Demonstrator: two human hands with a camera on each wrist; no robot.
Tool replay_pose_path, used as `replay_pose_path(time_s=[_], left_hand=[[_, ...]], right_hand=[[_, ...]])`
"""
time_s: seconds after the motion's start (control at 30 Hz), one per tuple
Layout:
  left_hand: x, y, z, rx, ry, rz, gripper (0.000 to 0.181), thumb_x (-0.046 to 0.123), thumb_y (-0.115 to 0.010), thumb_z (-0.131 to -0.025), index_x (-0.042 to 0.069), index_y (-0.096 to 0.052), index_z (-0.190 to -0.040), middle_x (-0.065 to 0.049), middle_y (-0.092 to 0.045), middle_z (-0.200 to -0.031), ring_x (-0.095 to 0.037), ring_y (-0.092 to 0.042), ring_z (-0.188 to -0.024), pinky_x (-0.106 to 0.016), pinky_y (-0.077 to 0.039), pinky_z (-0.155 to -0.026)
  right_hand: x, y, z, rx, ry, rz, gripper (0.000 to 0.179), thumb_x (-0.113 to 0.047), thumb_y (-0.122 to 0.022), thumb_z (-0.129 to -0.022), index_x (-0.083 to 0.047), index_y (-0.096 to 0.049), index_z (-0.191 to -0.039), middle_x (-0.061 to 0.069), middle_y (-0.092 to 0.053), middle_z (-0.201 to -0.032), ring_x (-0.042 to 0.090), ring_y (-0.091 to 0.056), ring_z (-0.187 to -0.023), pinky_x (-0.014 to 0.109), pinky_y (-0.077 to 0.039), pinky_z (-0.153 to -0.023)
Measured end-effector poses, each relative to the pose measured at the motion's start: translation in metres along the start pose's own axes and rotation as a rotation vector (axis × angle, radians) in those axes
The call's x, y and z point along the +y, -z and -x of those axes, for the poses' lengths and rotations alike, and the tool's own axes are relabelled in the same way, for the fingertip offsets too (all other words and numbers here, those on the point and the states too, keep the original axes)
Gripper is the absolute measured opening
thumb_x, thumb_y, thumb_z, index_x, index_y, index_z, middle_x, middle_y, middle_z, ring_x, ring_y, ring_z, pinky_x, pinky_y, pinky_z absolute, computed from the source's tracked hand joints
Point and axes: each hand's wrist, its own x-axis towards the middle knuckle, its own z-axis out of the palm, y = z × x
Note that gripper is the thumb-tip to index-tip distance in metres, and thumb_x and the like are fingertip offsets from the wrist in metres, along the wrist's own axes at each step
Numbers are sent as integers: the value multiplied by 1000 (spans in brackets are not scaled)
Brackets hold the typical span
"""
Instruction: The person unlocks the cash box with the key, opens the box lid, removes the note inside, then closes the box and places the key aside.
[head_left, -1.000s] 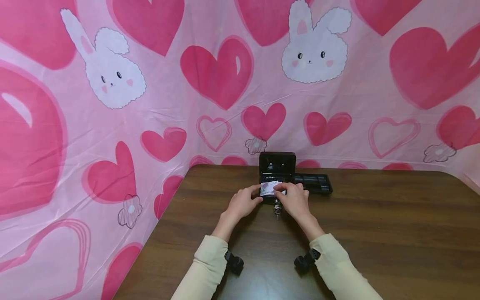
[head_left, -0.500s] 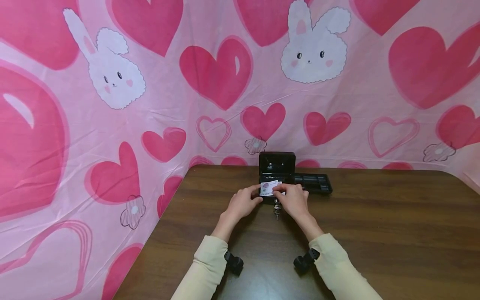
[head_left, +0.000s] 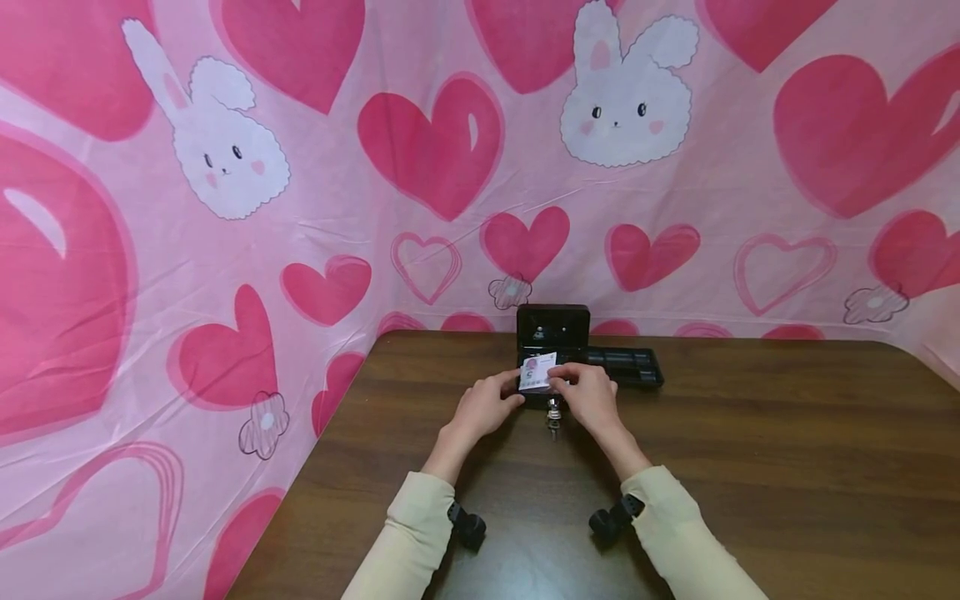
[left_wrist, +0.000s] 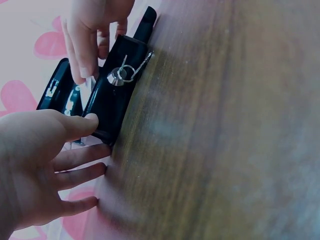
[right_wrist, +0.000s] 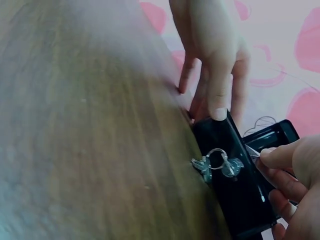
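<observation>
A small black cash box (head_left: 553, 323) stands near the table's far edge, its lid raised. My left hand (head_left: 483, 407) steadies its left front corner. In the left wrist view the thumb rests on the front edge, and the other fingers lie spread and fairly straight along the side. Between thumb and fingertips, my right hand (head_left: 589, 400) pinches a pale banknote (head_left: 536, 372) printed with a 5, held over the box's opening. A ring of keys (right_wrist: 218, 164) hangs from the lock on the front. Most of the box's inside is hidden behind the hands and the note.
A black compartment tray (head_left: 632, 367) lies right of the box. The brown wooden table (head_left: 787, 467) extends to both sides and toward me. Behind it hangs a pink cloth (head_left: 435, 50) with hearts and rabbits. A black wrist camera sits at each sleeve.
The banknote has risen slightly and tilted, showing more of its printed face. My right hand moved slightly with it. My left hand stays at the box's corner.
</observation>
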Motion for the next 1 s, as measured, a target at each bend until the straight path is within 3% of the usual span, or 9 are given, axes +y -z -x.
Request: replay_pose_path(time_s=[0.17,0.43,0.7,1.0], left_hand=[[1,0,0,-3,4,10,49,29,-65,-97,19,-54,-144,-10,-70,-122,-25,-66,-104,-47,-51,-95],[1,-1,0,3,6,13,49,28,-64,-97,19,-54,-144,-10,-68,-128,-27,-65,-112,-50,-49,-99],[0,-1,0,6,-1,15,50,28,-64,-97,18,-53,-145,-10,-66,-132,-28,-64,-118,-51,-47,-102],[0,-2,-1,9,-7,12,50,27,-64,-97,17,-54,-144,-10,-66,-131,-29,-64,-118,-51,-47,-102]], right_hand=[[3,9,-2,0,6,-43,18,-20,-71,-91,-10,-78,-103,12,-76,-106,32,-65,-109,54,-34,-94],[9,21,-5,-46,-3,-86,20,-19,-71,-92,-6,-77,-105,16,-74,-111,32,-65,-105,49,-49,-96],[14,40,-6,-102,-38,-133,24,-20,-69,-94,-6,-74,-113,18,-70,-121,34,-61,-112,51,-48,-101],[29,59,-8,-102,-2,-136,27,-24,-71,-92,-8,-75,-114,15,-73,-115,27,-64,-100,37,-49,-89]])
